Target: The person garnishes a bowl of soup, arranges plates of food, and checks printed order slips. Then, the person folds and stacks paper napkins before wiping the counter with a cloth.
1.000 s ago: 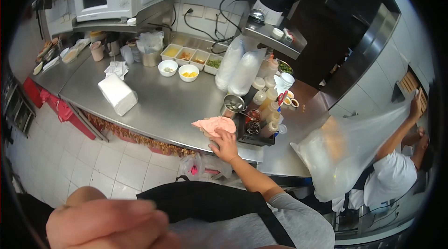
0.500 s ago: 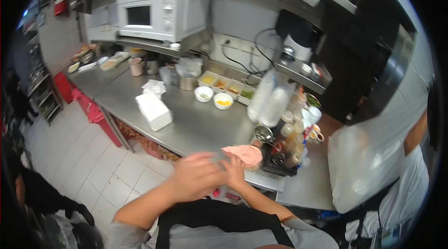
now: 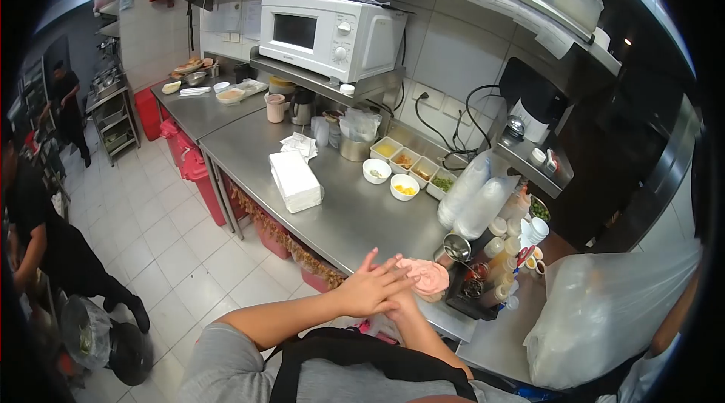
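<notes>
A round, flat pink mass (image 3: 427,277) lies near the front edge of the steel counter (image 3: 355,225), beside a black bottle tray. My left hand (image 3: 371,287) has its fingers spread and lies across my right hand (image 3: 404,306), just left of the pink mass. My right hand is mostly hidden beneath it, so its fingers do not show clearly. A metal cup (image 3: 456,247) stands behind the pink mass. Two white bowls (image 3: 405,187) sit farther back, and a stack of white napkins (image 3: 296,181) is to the left.
Squeeze bottles (image 3: 500,250) fill the tray at the right. Beyond them a person's arm (image 3: 677,312) holds a large clear plastic bag (image 3: 604,312). A microwave (image 3: 325,37) sits on the shelf above the counter. A person in black (image 3: 45,229) stands at the left.
The view has swung left and up. My left hand has come from close to the camera onto my right hand, which has moved off the pink mass.
</notes>
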Motion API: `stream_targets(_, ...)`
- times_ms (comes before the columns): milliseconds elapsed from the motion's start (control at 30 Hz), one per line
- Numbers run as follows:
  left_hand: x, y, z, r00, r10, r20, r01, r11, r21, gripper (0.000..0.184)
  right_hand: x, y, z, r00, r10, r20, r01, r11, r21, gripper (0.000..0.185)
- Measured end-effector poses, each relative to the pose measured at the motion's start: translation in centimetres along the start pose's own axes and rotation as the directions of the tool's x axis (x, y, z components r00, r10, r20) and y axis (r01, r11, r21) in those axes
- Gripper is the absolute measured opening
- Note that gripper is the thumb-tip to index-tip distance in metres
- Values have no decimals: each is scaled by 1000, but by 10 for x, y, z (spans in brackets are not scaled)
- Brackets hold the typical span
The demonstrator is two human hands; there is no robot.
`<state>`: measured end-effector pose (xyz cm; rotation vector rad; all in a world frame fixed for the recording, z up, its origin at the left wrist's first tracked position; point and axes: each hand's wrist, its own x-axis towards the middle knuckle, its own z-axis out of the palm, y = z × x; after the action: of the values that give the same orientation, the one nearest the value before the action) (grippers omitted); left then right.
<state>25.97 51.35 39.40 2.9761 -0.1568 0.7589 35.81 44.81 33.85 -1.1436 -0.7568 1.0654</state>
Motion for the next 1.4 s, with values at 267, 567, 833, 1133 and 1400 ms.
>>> stream_targets(267, 41, 82, 6, 825, 350, 445, -266, 933, -242, 60, -3, 1, 27, 991, 131, 36, -135, 981, 140, 27)
stream_targets(567, 127, 140, -24, 934, 339, -109, 251, -844, -474, 64, 13, -61, 126, 701, 147, 698, -41, 985, -167, 32)
stream_targets(833, 106, 124, -9, 988, 156, 5, 151, -945, -289, 60, -30, -29, 108, 587, 225, 778, -376, 927, 15, 35)
stream_targets(1133, 35, 77, 10, 958, 155, 241, 272, -754, -598, 48, -66, -35, 31, 702, 209, 681, -528, 794, 300, 39)
stream_targets(1400, 16, 66, -31, 927, 371, 62, 335, -738, -586, 57, -76, -80, 32, 712, 79, 698, -360, 894, 266, 43)
